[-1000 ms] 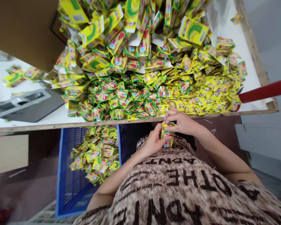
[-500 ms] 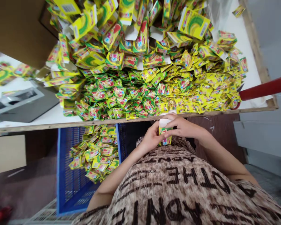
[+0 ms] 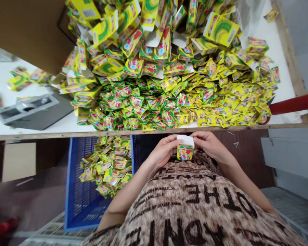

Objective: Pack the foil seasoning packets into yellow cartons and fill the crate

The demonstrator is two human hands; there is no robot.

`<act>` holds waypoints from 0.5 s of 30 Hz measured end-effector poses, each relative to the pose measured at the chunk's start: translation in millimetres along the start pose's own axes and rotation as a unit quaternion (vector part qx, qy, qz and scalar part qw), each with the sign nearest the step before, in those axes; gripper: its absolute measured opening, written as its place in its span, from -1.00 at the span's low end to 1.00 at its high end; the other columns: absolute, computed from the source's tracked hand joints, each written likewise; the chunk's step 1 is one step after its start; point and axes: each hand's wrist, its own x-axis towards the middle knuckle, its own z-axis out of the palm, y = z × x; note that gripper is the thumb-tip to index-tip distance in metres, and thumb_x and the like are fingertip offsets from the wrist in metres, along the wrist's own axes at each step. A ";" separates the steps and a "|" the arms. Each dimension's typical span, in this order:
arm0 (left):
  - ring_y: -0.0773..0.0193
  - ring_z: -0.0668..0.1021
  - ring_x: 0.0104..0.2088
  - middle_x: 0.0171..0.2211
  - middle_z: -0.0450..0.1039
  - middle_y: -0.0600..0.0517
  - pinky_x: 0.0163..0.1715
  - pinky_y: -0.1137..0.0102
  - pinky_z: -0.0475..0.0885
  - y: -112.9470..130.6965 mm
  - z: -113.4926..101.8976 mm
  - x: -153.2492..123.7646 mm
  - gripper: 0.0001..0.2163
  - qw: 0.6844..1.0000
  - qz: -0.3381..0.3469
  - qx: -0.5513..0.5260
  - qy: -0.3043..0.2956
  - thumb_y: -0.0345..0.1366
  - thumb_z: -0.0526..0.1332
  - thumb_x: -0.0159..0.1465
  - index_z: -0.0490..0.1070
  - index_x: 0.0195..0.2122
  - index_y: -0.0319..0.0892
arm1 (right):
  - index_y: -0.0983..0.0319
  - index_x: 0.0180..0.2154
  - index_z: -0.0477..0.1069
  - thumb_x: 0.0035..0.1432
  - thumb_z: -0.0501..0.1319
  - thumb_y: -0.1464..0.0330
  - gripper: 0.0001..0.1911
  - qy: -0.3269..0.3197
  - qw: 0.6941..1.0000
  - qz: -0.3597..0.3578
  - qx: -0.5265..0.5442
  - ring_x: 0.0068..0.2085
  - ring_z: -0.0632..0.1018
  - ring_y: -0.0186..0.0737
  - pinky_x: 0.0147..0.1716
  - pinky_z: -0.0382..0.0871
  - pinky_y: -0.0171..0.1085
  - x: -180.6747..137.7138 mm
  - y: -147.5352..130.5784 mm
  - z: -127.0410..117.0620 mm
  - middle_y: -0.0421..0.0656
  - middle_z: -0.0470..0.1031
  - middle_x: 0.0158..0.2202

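Observation:
A small yellow-green candy box (image 3: pixel 185 152) with a white flap raised at its top is between my hands, just in front of the table edge. My left hand (image 3: pixel 165 149) grips the box's left side. On its right side, the fingers of my right hand (image 3: pixel 206 143) are closed at the flap's corner. Behind the table edge lie a heap of green candy sachets (image 3: pixel 143 102) and a heap of yellow candy sachets (image 3: pixel 228 102). Printed candy boxes (image 3: pixel 133 41), several with white flaps showing, are piled behind the sachets.
Below the table at left, a blue plastic crate (image 3: pixel 75 191) holds many filled-looking boxes. A grey metal device (image 3: pixel 38 109) sits on the table's left, near a brown cardboard box (image 3: pixel 28 30). A red handle (image 3: pixel 295 104) reaches in from the right. A wooden rim (image 3: pixel 292 65) borders the table.
My right hand has moved from over the box's top to its right side. The white flap now shows wide between both hands. The view has shifted slightly.

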 end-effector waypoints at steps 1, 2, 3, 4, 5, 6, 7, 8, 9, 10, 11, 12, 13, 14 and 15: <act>0.24 0.59 -0.29 -0.23 0.58 -0.07 -0.17 0.33 0.47 0.9 -0.2 0.3 -0.70 1.000 0.002 0.002 0.011 -0.24 0.40 0.11 0.53 -0.16 -0.25 | 0.23 -0.34 0.53 0.05 0.38 0.21 -0.78 -0.001 1.000 0.002 -0.002 -0.49 0.48 -0.36 -0.49 0.43 -0.34 -1.6 -1.7 0.1 -0.22 0.51 -0.44; 0.28 0.58 -0.32 -0.26 0.57 -0.04 -0.21 0.35 0.48 1.4 -0.1 0.7 -0.73 1.000 0.004 0.004 0.024 -0.25 0.41 0.09 0.52 -0.20 -0.24 | 0.24 -0.36 0.53 0.03 0.39 0.22 -0.79 0.004 1.000 0.004 -0.001 -0.49 0.47 -0.37 -0.49 0.42 -0.34 -2.5 -2.7 0.9 -0.22 0.51 -0.44; 0.31 0.57 -0.35 -0.30 0.56 0.00 -0.24 0.38 0.47 1.7 0.3 1.2 -0.75 0.999 0.005 0.006 0.034 -0.26 0.42 0.08 0.51 -0.24 -0.23 | 0.23 -0.36 0.53 0.01 0.40 0.25 -0.81 0.014 1.000 0.009 0.005 -0.50 0.45 -0.39 -0.50 0.40 -0.36 -2.5 -3.1 2.5 -0.23 0.50 -0.43; 0.34 0.55 -0.38 -0.33 0.55 0.03 -0.27 0.40 0.47 1.8 1.0 1.8 -0.76 0.999 0.004 0.012 0.039 -0.27 0.42 0.06 0.50 -0.27 -0.22 | 0.23 -0.36 0.52 -0.02 0.40 0.29 -0.82 0.027 0.999 0.018 0.017 -0.51 0.42 -0.42 -0.53 0.35 -0.39 -1.6 -2.7 4.7 -0.25 0.48 -0.44; 0.37 0.54 -0.40 -0.35 0.53 0.05 -0.30 0.43 0.46 1.9 2.1 2.6 -0.76 0.999 0.002 0.024 0.039 -0.27 0.43 0.05 0.49 -0.30 -0.22 | 0.23 -0.37 0.50 -0.04 0.40 0.33 -0.83 0.037 0.998 0.034 0.036 -0.54 0.37 -0.46 -0.59 0.27 -0.43 0.2 -1.7 7.3 -0.28 0.46 -0.46; 0.39 0.53 -0.42 -0.36 0.52 0.07 -0.32 0.45 0.44 2.2 3.3 3.5 -0.76 0.999 -0.002 0.039 0.034 -0.27 0.44 0.03 0.48 -0.31 -0.22 | 0.23 -0.38 0.48 -0.06 0.39 0.36 -0.84 0.040 0.996 0.056 0.059 -0.57 0.32 -0.48 -0.65 0.16 -0.46 2.7 -0.2 9.8 -0.30 0.42 -0.49; 0.40 0.52 -0.42 -0.37 0.50 0.07 -0.34 0.46 0.43 2.5 4.7 4.6 -0.75 0.998 -0.005 0.056 0.028 -0.28 0.45 0.02 0.47 -0.32 -0.22 | 0.23 -0.42 0.45 -0.10 0.38 0.40 -0.85 0.038 0.992 0.081 0.086 -0.60 0.27 -0.50 -0.69 0.04 -0.47 5.6 1.6 11.9 -0.33 0.36 -0.54; 0.41 0.51 -0.43 -0.37 0.49 0.07 -0.36 0.48 0.42 3.0 6.0 5.7 -0.74 0.997 -0.007 0.071 0.024 -0.28 0.46 0.01 0.47 -0.32 -0.23 | 0.24 -0.46 0.41 -0.14 0.37 0.43 -0.84 0.032 0.988 0.105 0.113 -0.63 0.22 -0.52 -0.72 -0.07 -0.47 8.5 3.3 13.2 -0.35 0.31 -0.58; 0.41 0.51 -0.43 -0.37 0.49 0.07 -0.36 0.49 0.41 3.6 7.1 6.9 -0.73 0.996 -0.009 0.082 0.022 -0.29 0.46 0.00 0.47 -0.31 -0.23 | 0.25 -0.49 0.39 -0.18 0.37 0.45 -0.83 0.022 0.983 0.124 0.134 -0.64 0.19 -0.53 -0.73 -0.13 -0.46 10.9 4.7 13.5 -0.36 0.27 -0.61; 0.41 0.51 -0.42 -0.37 0.49 0.07 -0.37 0.49 0.41 4.2 7.8 7.9 -0.72 0.996 -0.010 0.086 0.023 -0.29 0.46 -0.01 0.47 -0.31 -0.23 | 0.25 -0.50 0.38 -0.21 0.37 0.47 -0.81 0.013 0.980 0.136 0.148 -0.64 0.19 -0.53 -0.73 -0.15 -0.46 12.5 5.6 12.8 -0.36 0.26 -0.61; 0.41 0.51 -0.42 -0.37 0.48 0.08 -0.37 0.50 0.41 4.8 8.1 8.8 -0.72 0.996 -0.010 0.082 0.028 -0.29 0.46 -0.01 0.47 -0.31 -0.23 | 0.25 -0.49 0.39 -0.21 0.38 0.47 -0.80 0.008 0.978 0.139 0.155 -0.63 0.21 -0.53 -0.72 -0.12 -0.47 13.1 6.1 11.2 -0.35 0.30 -0.59; 0.41 0.51 -0.42 -0.37 0.48 0.08 -0.37 0.50 0.41 5.3 8.0 9.4 -0.72 0.997 -0.008 0.075 0.035 -0.29 0.47 -0.02 0.46 -0.32 -0.22 | 0.25 -0.45 0.42 -0.20 0.39 0.45 -0.80 0.007 0.978 0.138 0.159 -0.60 0.25 -0.52 -0.71 -0.05 -0.47 12.9 6.1 9.1 -0.32 0.35 -0.55; 0.42 0.51 -0.42 -0.38 0.48 0.09 -0.38 0.51 0.41 5.7 7.7 9.8 -0.72 0.997 -0.006 0.067 0.042 -0.29 0.47 -0.03 0.45 -0.33 -0.22 | 0.25 -0.39 0.46 -0.18 0.40 0.43 -0.78 0.008 0.978 0.133 0.158 -0.57 0.30 -0.50 -0.68 0.04 -0.47 12.1 5.8 6.9 -0.29 0.41 -0.50; 0.43 0.50 -0.43 -0.38 0.47 0.10 -0.39 0.52 0.40 5.8 7.2 10.1 -0.71 0.997 -0.005 0.060 0.047 -0.29 0.47 -0.04 0.44 -0.34 -0.21 | 0.25 -0.35 0.49 -0.16 0.41 0.41 -0.76 0.012 0.979 0.129 0.156 -0.54 0.34 -0.48 -0.65 0.13 -0.46 10.9 5.3 5.0 -0.26 0.46 -0.45; 0.43 0.50 -0.44 -0.39 0.47 0.11 -0.40 0.53 0.40 5.7 6.5 10.4 -0.71 0.997 -0.004 0.054 0.051 -0.29 0.47 -0.04 0.43 -0.35 -0.21 | 0.25 -0.32 0.50 -0.15 0.42 0.40 -0.74 0.020 0.980 0.126 0.155 -0.51 0.37 -0.46 -0.62 0.18 -0.45 9.8 4.9 3.8 -0.24 0.48 -0.42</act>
